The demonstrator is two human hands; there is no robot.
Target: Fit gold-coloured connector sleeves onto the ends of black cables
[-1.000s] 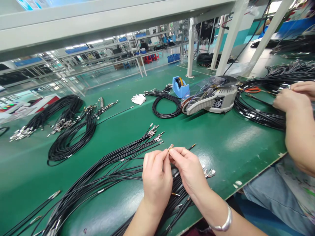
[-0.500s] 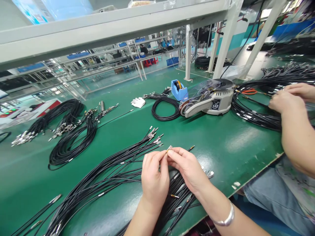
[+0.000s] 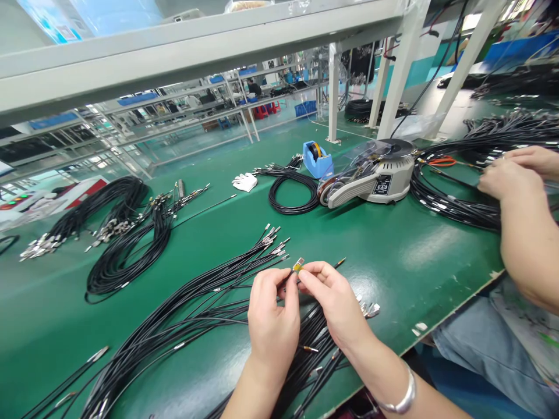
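Observation:
My left hand (image 3: 274, 314) pinches a black cable just behind its end. From between the fingertips sticks up the cable's silver connector (image 3: 299, 262), with a bit of yellow tape (image 3: 297, 268) around its base. My right hand (image 3: 334, 302) is closed, thumb and forefinger pressed together at the edge of that tape. A silver bracelet (image 3: 406, 393) is on the right wrist. Beneath both hands lies a bundle of black cables (image 3: 308, 337), partly hidden, and more black cables (image 3: 174, 302) with silver connectors fan out to the left.
A tape-cutting machine (image 3: 375, 180), a blue tape dispenser (image 3: 318, 160), a white glove (image 3: 245, 182) and a coiled cable (image 3: 293, 195) stand farther back. Cable bundles (image 3: 131, 250) lie at left. On the right, a co-worker's hands (image 3: 510, 174) touch coiled cables. A shelf beam (image 3: 209, 49) crosses above.
The fingertips have parted slightly, and more of the connector and the yellow tape shows. My right hand has shifted a little to the right. The co-worker's hands have barely moved.

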